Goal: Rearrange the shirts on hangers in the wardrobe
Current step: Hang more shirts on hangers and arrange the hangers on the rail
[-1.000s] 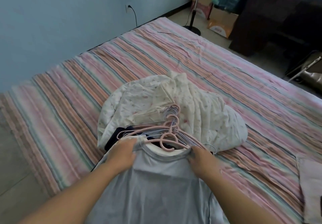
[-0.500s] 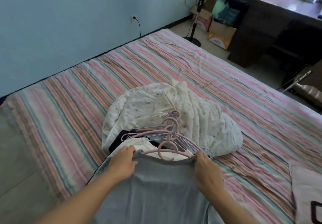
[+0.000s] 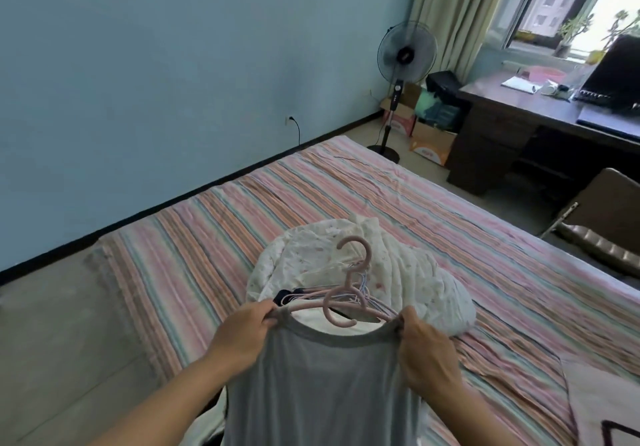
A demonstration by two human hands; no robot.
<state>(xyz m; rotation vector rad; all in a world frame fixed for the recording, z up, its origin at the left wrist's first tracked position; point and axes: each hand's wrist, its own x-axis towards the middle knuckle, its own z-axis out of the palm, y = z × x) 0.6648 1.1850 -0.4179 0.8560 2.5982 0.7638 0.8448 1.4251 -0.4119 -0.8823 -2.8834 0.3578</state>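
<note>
Above the striped bed, the left hand and right hand each pinch a shoulder of the grey shirt, now raised off the garment pile on its pink hanger, apparently ready for the wardrobe.

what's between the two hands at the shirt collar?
In the head view, the grey shirt's neckline spans from left hand to right hand, with a pink hanger's hook rising in the gap. Behind it lie more hangers.
</note>
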